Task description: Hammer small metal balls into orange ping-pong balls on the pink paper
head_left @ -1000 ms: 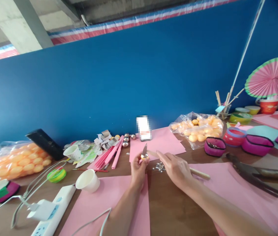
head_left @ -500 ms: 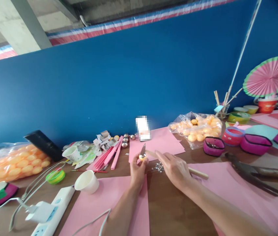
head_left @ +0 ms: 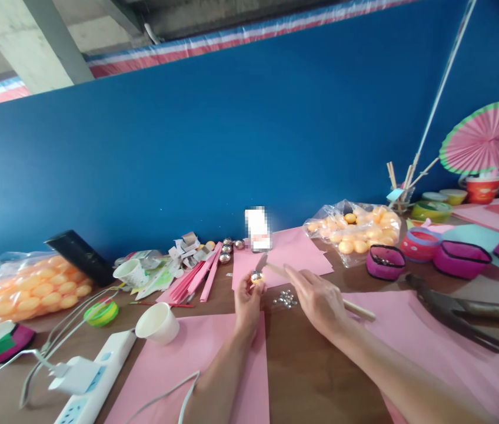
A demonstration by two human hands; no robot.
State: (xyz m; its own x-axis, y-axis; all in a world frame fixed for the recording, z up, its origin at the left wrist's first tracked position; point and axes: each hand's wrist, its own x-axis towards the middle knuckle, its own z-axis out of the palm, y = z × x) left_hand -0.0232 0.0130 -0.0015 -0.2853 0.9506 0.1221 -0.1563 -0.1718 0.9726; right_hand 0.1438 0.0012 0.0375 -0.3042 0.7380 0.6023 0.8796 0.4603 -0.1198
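Note:
My left hand [head_left: 248, 300] grips a small ball [head_left: 257, 278] between thumb and fingers. Its top is shiny silver and its lower part orange-yellow. My right hand [head_left: 318, 297] is closed round the pale wooden handle of a small hammer [head_left: 359, 310]. The hammer's narrow dark head is just above the ball, with a slight gap. Between my hands, a little pile of silver studs [head_left: 285, 299] lies on the brown table [head_left: 311, 365]; their exact kind is too small to tell. Several silver-covered balls [head_left: 225, 253] sit behind my left hand.
Bags of orange balls stand left [head_left: 33, 288] and right [head_left: 355, 229]. A larger hammer [head_left: 461, 309] lies at right beside magenta containers [head_left: 386, 262]. A white cup [head_left: 157, 324], a power strip [head_left: 95, 377] and cables are at left. Pink sheets [head_left: 280, 256] cover parts of the table.
The hammer's head has lifted off the ball, up and slightly right. My right hand has shifted a little right. The ball's silver top shows more plainly.

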